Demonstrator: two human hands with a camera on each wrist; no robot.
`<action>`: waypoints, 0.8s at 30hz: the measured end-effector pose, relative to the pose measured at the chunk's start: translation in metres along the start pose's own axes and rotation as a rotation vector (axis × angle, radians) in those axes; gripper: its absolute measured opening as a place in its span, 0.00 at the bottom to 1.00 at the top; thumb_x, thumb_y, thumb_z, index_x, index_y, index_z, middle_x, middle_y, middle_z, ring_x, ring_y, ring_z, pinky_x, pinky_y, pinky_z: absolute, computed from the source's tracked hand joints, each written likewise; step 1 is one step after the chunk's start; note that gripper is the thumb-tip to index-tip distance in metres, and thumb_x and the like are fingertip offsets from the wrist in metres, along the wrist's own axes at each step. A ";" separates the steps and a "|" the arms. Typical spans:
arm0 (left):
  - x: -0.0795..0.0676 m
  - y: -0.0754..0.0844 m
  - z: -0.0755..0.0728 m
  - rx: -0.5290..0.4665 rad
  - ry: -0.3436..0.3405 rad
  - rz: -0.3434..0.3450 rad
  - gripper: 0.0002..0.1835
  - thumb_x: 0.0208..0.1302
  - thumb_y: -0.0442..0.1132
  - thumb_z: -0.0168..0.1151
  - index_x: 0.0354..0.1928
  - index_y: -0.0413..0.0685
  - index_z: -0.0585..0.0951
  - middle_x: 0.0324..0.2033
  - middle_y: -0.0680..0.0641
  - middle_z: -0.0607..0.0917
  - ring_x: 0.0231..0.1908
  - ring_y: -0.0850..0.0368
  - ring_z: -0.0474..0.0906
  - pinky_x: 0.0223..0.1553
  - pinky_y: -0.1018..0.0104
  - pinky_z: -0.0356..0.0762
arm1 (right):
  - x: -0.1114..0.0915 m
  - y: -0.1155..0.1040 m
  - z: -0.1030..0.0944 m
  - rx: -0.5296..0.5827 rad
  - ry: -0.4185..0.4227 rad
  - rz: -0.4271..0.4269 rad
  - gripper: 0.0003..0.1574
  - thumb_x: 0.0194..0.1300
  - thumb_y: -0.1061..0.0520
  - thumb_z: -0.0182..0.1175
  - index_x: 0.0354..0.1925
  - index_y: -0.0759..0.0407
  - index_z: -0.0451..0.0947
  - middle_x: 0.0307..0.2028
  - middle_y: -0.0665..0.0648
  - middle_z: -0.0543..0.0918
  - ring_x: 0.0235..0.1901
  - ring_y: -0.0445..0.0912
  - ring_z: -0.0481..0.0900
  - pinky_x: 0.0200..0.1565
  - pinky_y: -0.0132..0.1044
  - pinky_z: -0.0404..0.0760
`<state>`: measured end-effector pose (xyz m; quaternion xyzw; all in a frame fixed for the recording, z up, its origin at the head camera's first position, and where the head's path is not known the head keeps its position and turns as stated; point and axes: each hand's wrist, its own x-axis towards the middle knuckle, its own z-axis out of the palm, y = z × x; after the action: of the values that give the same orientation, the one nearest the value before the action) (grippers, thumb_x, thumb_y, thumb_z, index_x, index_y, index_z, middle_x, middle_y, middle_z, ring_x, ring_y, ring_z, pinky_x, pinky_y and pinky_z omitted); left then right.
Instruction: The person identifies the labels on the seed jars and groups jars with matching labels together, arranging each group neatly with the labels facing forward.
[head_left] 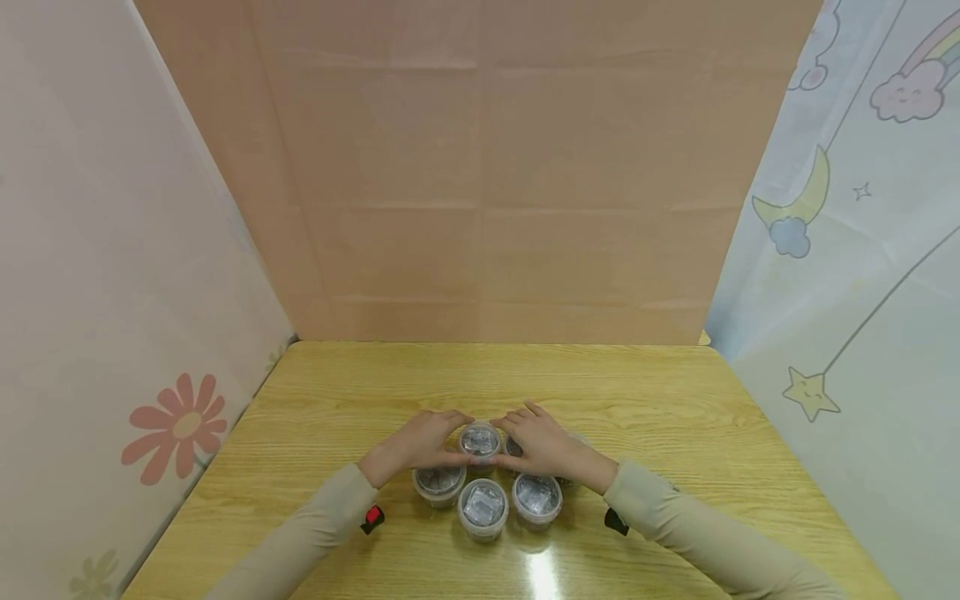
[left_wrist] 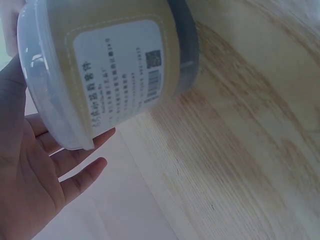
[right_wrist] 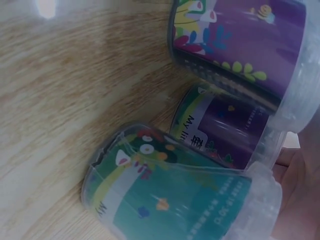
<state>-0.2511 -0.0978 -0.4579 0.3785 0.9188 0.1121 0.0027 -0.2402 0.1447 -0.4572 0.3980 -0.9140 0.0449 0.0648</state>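
Several clear lidded plastic tubs stand close together on the wooden table, with grey packets under their lids. Both hands reach in from the sides to the back-middle tub (head_left: 480,440). My left hand (head_left: 416,443) curves its thumb and fingers round the left side of its lid; my right hand (head_left: 546,446) does the same on the right. In the left wrist view, a tub with a white printed label (left_wrist: 122,70) stands before the loosely spread left fingers (left_wrist: 80,180). The right wrist view shows a teal tub (right_wrist: 175,190) and two purple tubs, with the right hand (right_wrist: 295,200) partly hidden behind.
Nearer the body are a left tub (head_left: 440,483), a middle tub (head_left: 483,510) and a right tub (head_left: 537,500). Another tub (head_left: 579,437) is partly hidden by the right hand. A tan panel (head_left: 480,167) closes off the table's (head_left: 360,375) back, with patterned sheets at both sides.
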 end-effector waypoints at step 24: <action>0.002 -0.003 -0.002 0.020 0.054 0.043 0.40 0.55 0.71 0.52 0.58 0.46 0.75 0.52 0.47 0.80 0.48 0.53 0.79 0.51 0.56 0.76 | 0.000 -0.001 0.007 0.046 0.036 0.019 0.42 0.64 0.29 0.46 0.61 0.57 0.68 0.54 0.54 0.77 0.56 0.49 0.73 0.63 0.56 0.61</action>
<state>-0.2546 -0.0992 -0.4561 0.3948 0.9113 0.1130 -0.0285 -0.2399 0.1436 -0.4637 0.3899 -0.9151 0.0735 0.0716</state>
